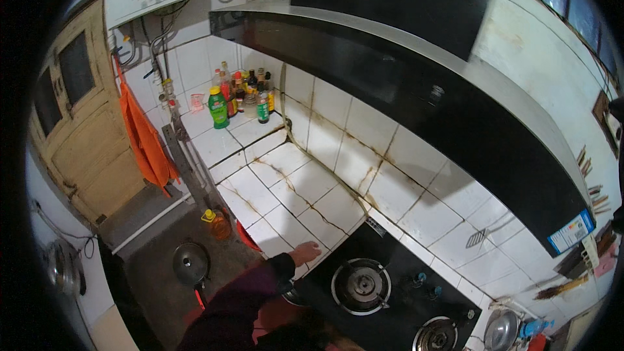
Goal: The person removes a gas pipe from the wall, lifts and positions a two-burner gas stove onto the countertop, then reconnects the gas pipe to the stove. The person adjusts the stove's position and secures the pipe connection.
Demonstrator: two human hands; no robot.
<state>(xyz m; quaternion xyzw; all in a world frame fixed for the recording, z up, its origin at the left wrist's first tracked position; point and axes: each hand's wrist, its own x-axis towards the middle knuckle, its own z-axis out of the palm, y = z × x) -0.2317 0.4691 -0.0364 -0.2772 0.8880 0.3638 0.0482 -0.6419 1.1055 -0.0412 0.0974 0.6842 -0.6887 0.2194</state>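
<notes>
My left hand (304, 253), in a dark sleeve, reaches over the white tiled counter (296, 198) just left of the black gas stove (406, 289). Its fingers look a little apart and slightly bent, and I see nothing held in them. Whether they touch the tiles I cannot tell. The near burner (361, 285) lies to the right of this hand, with a second burner (435, 336) beyond it at the lower edge. Dark, blurred shapes fill the bottom middle, and my right hand cannot be made out there.
A green bottle (218, 108) and several sauce bottles crowd the raised back corner. Below the counter, left, are an oil bottle (217, 225) and a frying pan (190, 264). The black range hood (390, 78) overhangs the stove; a metal bowl (501, 330) sits at lower right.
</notes>
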